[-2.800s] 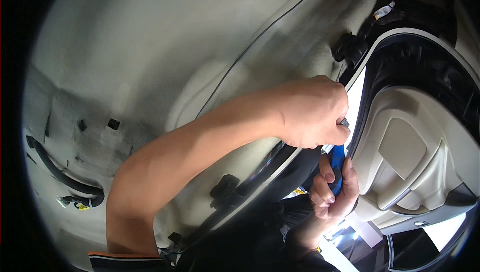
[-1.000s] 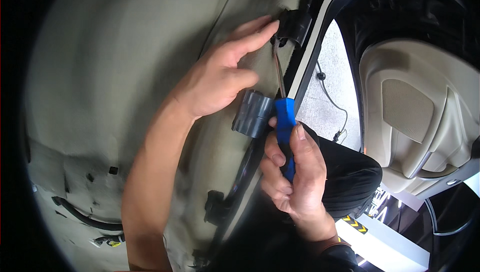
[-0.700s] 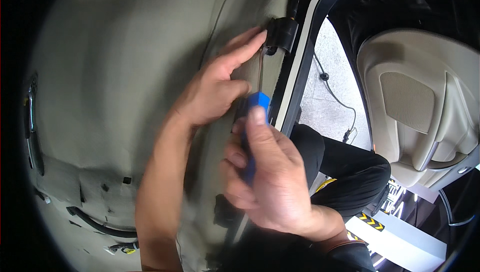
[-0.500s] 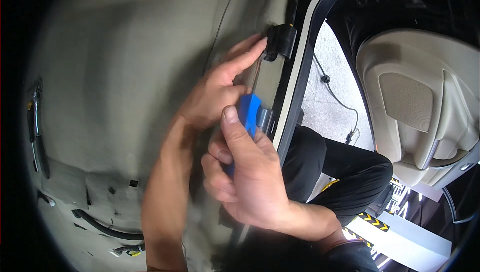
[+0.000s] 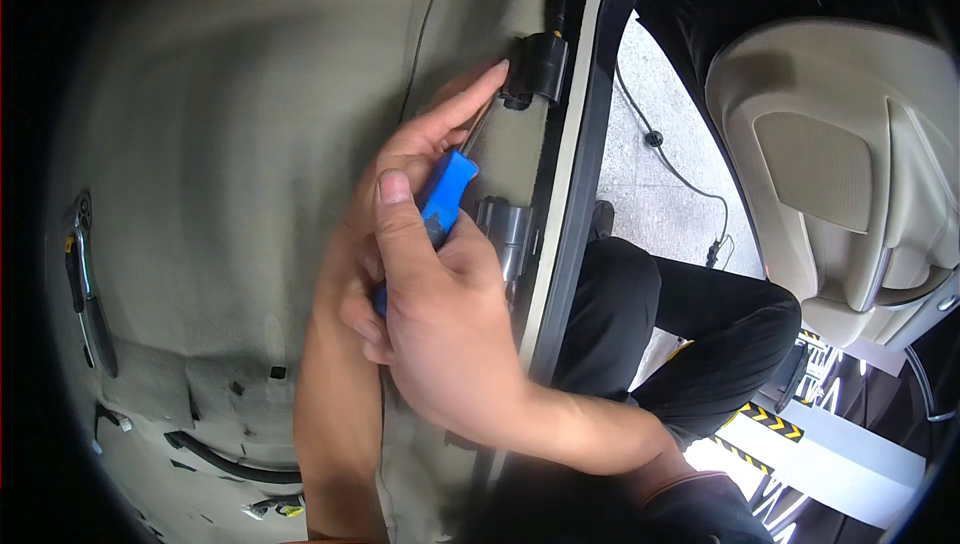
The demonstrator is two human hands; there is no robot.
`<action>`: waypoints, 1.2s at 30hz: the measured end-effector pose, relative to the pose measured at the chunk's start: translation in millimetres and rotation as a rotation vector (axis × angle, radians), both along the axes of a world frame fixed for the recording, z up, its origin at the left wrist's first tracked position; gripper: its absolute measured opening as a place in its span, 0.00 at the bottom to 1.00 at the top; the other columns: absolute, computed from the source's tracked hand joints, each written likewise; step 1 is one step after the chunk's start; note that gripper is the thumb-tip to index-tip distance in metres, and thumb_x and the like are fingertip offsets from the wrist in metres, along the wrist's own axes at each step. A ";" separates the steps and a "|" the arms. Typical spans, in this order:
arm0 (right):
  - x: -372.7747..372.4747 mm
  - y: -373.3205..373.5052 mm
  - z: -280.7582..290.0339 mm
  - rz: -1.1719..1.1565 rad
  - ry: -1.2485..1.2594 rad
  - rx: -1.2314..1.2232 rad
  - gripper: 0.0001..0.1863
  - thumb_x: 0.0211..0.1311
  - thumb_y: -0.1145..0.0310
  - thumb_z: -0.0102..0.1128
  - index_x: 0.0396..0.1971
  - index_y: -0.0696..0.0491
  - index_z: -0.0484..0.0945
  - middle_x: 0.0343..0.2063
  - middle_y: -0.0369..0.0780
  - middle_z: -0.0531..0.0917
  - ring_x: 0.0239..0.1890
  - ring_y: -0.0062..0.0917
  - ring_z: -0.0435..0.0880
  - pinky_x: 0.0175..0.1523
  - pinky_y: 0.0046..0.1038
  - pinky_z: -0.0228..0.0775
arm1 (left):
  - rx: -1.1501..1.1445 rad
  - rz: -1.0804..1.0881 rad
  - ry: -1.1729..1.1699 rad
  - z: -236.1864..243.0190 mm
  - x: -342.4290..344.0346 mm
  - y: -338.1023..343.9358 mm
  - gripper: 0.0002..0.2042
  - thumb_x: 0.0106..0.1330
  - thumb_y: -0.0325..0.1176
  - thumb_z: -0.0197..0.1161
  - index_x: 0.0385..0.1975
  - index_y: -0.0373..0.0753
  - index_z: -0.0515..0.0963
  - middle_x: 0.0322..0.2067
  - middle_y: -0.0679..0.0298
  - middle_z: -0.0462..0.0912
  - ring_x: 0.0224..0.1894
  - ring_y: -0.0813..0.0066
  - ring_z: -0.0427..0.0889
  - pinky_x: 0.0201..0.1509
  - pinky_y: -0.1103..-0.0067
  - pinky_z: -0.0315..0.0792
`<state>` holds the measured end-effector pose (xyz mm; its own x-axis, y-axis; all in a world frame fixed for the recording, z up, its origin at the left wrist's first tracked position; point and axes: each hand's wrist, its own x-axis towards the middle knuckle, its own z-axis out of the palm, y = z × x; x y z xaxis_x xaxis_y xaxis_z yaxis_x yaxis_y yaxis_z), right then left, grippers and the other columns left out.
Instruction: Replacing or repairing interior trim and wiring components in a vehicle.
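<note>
My right hand (image 5: 450, 314) is closed round the blue handle of a screwdriver (image 5: 447, 192), thumb laid along its side. The thin metal shaft slants up to the right, its tip at the lower edge of a black clip-like bracket (image 5: 541, 68) on the carpeted sill; the exact contact is hidden. My left hand (image 5: 410, 149) lies behind the right, its upper fingers stretched along the shaft with a fingertip beside the bracket. Its lower fingers are partly covered. Just right of my right hand sits a grey cylindrical bracket (image 5: 505, 229).
Grey-beige carpet (image 5: 240, 164) spreads over the left side, where a ratchet wrench (image 5: 84, 274) lies. A wiring connector (image 5: 275, 506) shows at lower left. The door-frame seal (image 5: 567, 194) runs down the middle. Beyond it are my bent leg (image 5: 710, 334), a cable (image 5: 655, 139) and a beige door panel (image 5: 830, 164).
The view has shifted slightly. Against the bracket, the screwdriver handle has swung left and now slants more. My right hand has moved left with it, while the left fingers stay near the bracket.
</note>
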<state>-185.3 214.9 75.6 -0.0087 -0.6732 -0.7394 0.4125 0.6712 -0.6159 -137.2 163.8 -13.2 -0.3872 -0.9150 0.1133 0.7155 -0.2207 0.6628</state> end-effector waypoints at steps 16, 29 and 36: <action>-13.8 13.6 -10.2 -0.198 -0.406 0.070 0.08 0.75 0.60 0.54 0.34 0.39 0.66 0.22 0.30 0.67 0.13 0.16 0.60 0.16 0.20 0.43 | 0.096 -0.133 -0.062 -21.7 -4.8 -8.2 0.35 0.60 0.18 0.44 0.73 0.39 0.60 0.76 0.61 0.52 0.76 0.67 0.54 0.77 0.76 0.50; 20.8 1.6 -9.0 -0.189 -0.328 -0.147 0.15 0.78 0.53 0.49 0.36 0.48 0.65 0.24 0.34 0.69 0.16 0.20 0.70 0.17 0.23 0.54 | 0.022 -0.038 -0.070 -32.6 4.0 -33.1 0.29 0.68 0.33 0.53 0.70 0.35 0.65 0.62 0.57 0.72 0.63 0.72 0.72 0.69 0.79 0.62; 39.2 -19.3 -31.1 -0.271 -0.352 -0.143 0.13 0.77 0.54 0.52 0.38 0.46 0.64 0.24 0.32 0.69 0.19 0.21 0.72 0.20 0.23 0.59 | 0.063 -0.258 -0.292 -59.5 16.4 -81.7 0.32 0.70 0.28 0.56 0.75 0.42 0.56 0.49 0.63 0.78 0.52 0.78 0.76 0.54 0.81 0.69</action>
<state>-146.0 195.6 44.5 0.0366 -0.7770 -0.6284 0.7615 0.4289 -0.4859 -120.8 82.2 -72.7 -0.6130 -0.7850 -0.0893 0.4142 -0.4155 0.8098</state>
